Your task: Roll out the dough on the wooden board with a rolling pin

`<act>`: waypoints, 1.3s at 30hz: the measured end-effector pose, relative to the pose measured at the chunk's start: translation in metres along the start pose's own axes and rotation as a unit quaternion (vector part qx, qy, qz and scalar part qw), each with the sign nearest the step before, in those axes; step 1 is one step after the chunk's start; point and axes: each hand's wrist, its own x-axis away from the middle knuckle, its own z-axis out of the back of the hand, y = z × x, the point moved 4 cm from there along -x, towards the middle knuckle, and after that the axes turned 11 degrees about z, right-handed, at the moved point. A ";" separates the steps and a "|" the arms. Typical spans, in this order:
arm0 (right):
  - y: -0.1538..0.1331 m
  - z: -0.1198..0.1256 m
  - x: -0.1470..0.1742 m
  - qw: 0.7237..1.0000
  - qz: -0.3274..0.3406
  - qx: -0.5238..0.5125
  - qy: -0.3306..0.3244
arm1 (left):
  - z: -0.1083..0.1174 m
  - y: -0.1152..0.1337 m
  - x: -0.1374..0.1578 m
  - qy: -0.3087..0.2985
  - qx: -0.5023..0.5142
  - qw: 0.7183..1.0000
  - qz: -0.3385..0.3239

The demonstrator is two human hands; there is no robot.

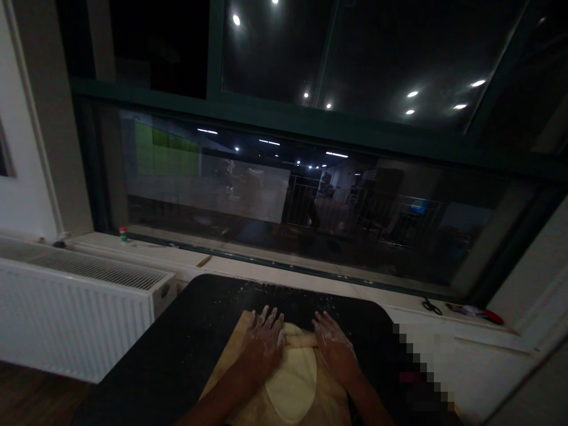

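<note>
A pale sheet of dough (293, 381), rolled flat into a long oval, lies on a wooden board (331, 397). Across its far part runs a wooden rolling pin (300, 339), whose middle shows between my hands. My left hand (265, 342) rests palm down over the pin's left end, fingers stretched forward and apart. Over the right end lies my right hand (333, 343), also flat with its fingers extended. White flour coats the fingers of both hands. The pin's ends are hidden under my palms.
The board lies on a black table (177, 337) dusted with flour towards its far edge. A white radiator (75, 313) stands at the left. On the windowsill are a small red-capped container (123, 235), black-handled scissors (431, 306) and a red object (493, 317).
</note>
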 end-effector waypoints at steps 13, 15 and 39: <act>-0.033 0.010 0.112 0.992 -0.017 -0.030 0.124 | 0.028 0.002 0.085 0.060 0.021 0.978 -0.198; -0.027 0.005 0.095 0.993 -0.031 -0.026 0.115 | 0.024 0.002 0.073 0.083 0.004 0.977 -0.196; -0.016 0.014 0.021 0.993 -0.101 0.015 -0.065 | 0.007 0.013 0.020 0.005 -0.008 0.997 -0.077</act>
